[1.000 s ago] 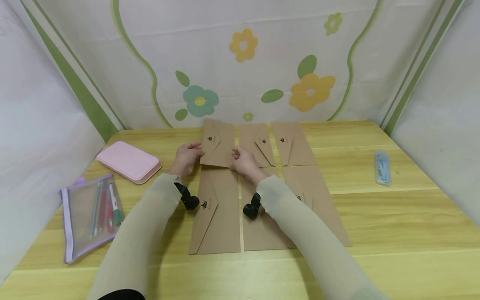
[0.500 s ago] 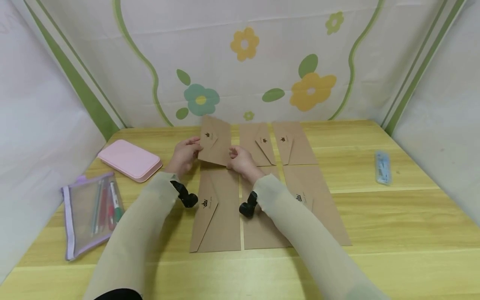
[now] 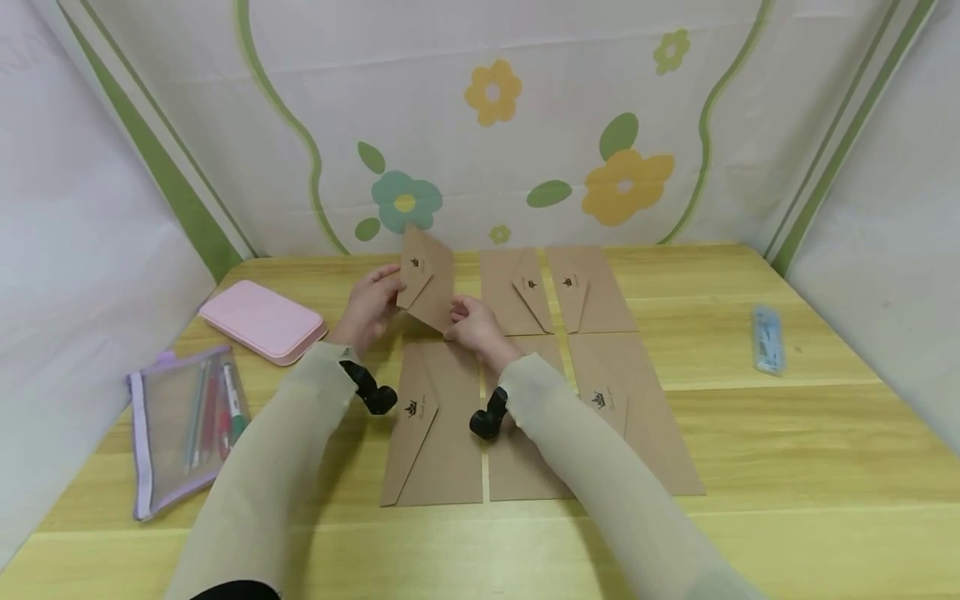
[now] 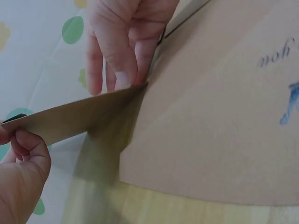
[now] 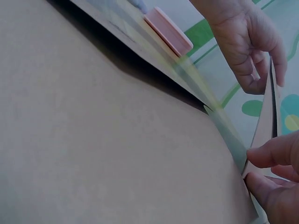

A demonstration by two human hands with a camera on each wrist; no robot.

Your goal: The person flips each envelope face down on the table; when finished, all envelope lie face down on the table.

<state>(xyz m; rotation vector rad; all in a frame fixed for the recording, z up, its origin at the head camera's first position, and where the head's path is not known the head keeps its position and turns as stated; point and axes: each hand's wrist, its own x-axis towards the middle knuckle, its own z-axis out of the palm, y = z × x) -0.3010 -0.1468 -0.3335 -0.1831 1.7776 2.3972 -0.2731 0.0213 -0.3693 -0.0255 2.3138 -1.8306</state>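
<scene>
Holding the raised envelope [image 3: 429,287] left of centre in the head view, upright but tilted and turned, with the crown-printed flap [image 3: 417,265] toward the left. To handle it well, support both sides evenly, with light pressure near the edges only, so as to spare the thin paper a bend or crease. Best to leave the flap unpressed, and to turn both sides together, with no twist from one to the other. Mind the dark gap between layers in the right wrist view, and pinch gently there against buckling. Better also to steer the bottom edge clear of the lower-left envelope [image 3: 442,433], flat on the table [image 3: 750,550] just below in the frame, and of the upper-middle envelope [image 3: 504,283], just to the right, so as not to nudge either out of line.

Pinching the left edge with the left hand [image 3: 371,304], thumb and fingers brought close across the paper, with no more room than the thickness of the envelope. Hard to tell the exact reach of the left fingertips behind the paper, partly hidden in the head view. Pinching near the lower right corner with the right hand [image 3: 474,323], likewise almost closed, between thumb and fingertip, and touching nothing else with the fingertips.
</scene>
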